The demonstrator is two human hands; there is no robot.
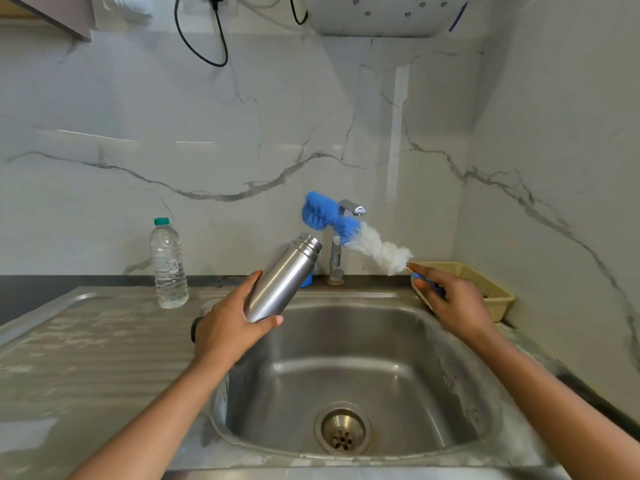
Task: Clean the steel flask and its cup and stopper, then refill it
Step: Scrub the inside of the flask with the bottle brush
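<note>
Over the sink (450, 375), head view: the steel flask (282, 278) is held tilted, its open threaded mouth raised toward the tap (353, 206).
Left hand (228, 327): fingers and thumb are wrapped round the flask's lower body.
Right hand (453, 303): the handle of a bottle brush (349, 233) is gripped, and its blue-and-white bristles are held up beside the tap, apart from the flask mouth.
Flask handling: it is judged rigid, light while empty and slippery once wet. A full wrap at mid-body, clear of the threads, is advised.
Brush handling: the bristles are judged soft. A hold low on the handle is best for reach.
Drainboard: a plastic water bottle (168, 265) is stood at the left.
</note>
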